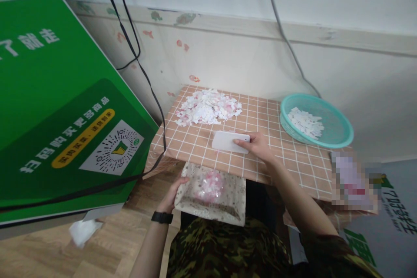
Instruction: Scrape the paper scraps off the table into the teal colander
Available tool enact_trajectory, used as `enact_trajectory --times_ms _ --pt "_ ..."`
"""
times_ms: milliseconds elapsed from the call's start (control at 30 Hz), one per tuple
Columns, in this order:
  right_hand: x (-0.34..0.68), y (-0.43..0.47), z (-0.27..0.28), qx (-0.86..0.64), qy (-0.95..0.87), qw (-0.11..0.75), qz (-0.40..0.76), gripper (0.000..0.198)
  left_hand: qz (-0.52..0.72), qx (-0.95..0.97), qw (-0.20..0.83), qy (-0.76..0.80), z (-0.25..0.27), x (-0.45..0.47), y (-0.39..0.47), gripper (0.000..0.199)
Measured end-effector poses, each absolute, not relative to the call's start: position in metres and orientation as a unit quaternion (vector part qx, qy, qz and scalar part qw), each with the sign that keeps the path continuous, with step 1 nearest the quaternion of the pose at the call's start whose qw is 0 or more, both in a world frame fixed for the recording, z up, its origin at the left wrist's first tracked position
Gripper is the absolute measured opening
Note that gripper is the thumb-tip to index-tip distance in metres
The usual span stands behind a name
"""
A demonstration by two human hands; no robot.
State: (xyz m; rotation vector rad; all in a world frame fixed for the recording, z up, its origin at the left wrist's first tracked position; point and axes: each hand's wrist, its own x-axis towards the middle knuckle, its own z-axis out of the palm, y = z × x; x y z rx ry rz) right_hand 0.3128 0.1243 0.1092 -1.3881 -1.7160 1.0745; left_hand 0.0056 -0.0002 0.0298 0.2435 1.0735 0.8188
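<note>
My left hand [174, 193], with a black band on the wrist, grips the left rim of a square speckled tray [239, 200]. The tray sits just below the table's front edge, and small pink and white scraps [208, 186] lie in it. My right hand [257, 145] is closed around the right end of a flat white rectangular card [224, 141] with rounded corners, held low over the tabletop. A few pinkish bits show along the card's edges. Behind it spreads a heap of white and pink paper-like scraps [208, 106].
A turquoise plastic basket [342, 130] with white pieces inside stands at the right of the brown checked tablecloth [260, 115]. Left is a large green panel [81, 95]; a black cable [151, 87] hangs past the table corner. A blurred-out item [353, 180] lies at the right edge.
</note>
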Motion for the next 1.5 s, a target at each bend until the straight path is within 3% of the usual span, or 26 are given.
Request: enact_trajectory --times_ms 500,667,833,1033,1233,1500 --pt "0.324 0.108 0.110 -0.557 -0.611 0.365 0.428 0.042 0.378 0.110 0.782 0.483 0.027 0.006 0.000 0.038" --pt "0.323 0.097 0.104 -0.542 -0.628 0.325 0.454 0.041 0.385 0.124 0.774 0.488 0.027 0.006 0.002 0.044" --pt "0.310 0.080 0.102 -0.531 -0.633 0.341 0.448 0.037 0.376 0.121 0.769 0.502 0.026 0.007 0.002 0.039" --pt "0.317 0.065 0.107 -0.492 -0.657 0.282 0.497 0.038 0.359 0.105 0.778 0.504 0.030 0.007 0.002 0.040" --pt "0.362 0.116 0.110 -0.607 -0.547 0.476 0.324 0.040 0.367 0.098 0.776 0.504 0.031 0.010 0.002 0.047" --pt "0.382 0.130 0.113 -0.607 -0.598 0.392 0.346 0.045 0.359 0.089 0.786 0.495 0.024 0.008 0.001 0.039"
